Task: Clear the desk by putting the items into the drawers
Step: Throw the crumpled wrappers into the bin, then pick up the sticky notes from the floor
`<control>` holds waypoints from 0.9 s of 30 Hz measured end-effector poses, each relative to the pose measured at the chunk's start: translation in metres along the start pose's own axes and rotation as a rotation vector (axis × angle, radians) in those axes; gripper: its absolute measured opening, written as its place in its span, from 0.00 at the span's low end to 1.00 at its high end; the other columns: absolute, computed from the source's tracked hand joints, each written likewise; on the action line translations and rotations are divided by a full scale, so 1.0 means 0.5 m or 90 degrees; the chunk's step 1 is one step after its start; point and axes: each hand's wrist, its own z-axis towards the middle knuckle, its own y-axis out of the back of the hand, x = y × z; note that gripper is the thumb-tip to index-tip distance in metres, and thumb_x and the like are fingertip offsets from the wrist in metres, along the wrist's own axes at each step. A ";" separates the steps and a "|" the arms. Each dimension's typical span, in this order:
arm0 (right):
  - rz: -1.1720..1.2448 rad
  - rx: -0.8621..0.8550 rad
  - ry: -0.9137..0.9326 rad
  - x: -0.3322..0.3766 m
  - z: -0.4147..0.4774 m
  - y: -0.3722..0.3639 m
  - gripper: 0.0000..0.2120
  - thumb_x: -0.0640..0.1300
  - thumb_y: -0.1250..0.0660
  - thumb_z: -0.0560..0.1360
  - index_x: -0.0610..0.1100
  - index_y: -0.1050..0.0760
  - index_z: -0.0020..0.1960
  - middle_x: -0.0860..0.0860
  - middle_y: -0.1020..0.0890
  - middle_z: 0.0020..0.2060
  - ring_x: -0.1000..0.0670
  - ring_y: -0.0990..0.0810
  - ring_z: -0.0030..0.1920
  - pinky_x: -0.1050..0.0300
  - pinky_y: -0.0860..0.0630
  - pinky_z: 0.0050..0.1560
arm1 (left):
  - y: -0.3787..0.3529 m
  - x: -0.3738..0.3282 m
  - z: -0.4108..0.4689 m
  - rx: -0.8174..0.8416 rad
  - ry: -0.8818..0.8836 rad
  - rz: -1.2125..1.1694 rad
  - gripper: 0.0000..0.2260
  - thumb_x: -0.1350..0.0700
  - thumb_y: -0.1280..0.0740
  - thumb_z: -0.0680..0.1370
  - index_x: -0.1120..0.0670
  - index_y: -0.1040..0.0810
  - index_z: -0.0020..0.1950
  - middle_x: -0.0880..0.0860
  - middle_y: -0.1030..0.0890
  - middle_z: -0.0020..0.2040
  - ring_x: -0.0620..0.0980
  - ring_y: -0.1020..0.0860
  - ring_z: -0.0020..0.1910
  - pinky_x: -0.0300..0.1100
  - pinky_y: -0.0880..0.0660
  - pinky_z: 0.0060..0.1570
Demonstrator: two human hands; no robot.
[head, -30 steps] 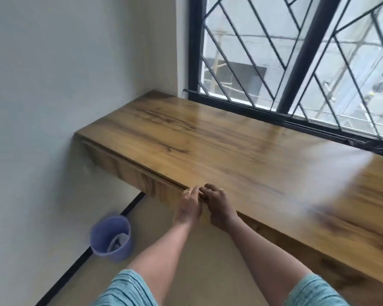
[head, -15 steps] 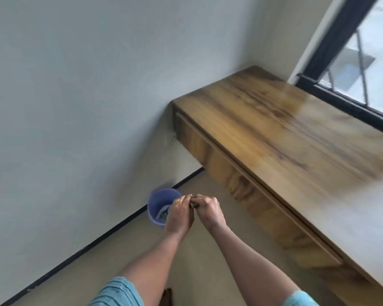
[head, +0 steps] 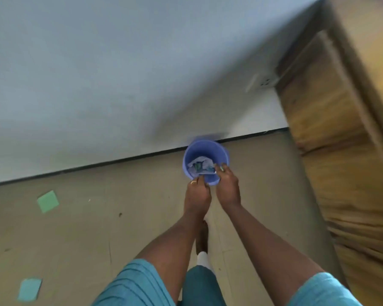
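While both hands hover at the blue bin, the desk stands to the bin's right, its long axis running from the wall down toward the person, with its drawer front facing the bin's side. The right hand has its fingers loosely spread over the bin's near rim. The left hand, just beside it, curls its fingers; whether they pinch anything I cannot tell. Crumpled paper lies inside the bin. Two green squares lie well left of the bin.
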 end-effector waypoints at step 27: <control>-0.404 0.375 0.292 0.131 -0.019 -0.239 0.19 0.35 0.45 0.79 0.39 0.34 0.69 0.43 0.33 0.71 0.46 0.33 0.70 0.57 0.36 0.67 | 0.097 0.191 -0.065 -0.105 0.388 -0.085 0.20 0.57 0.46 0.82 0.58 0.37 0.74 0.57 0.33 0.72 0.54 0.36 0.71 0.43 0.37 0.69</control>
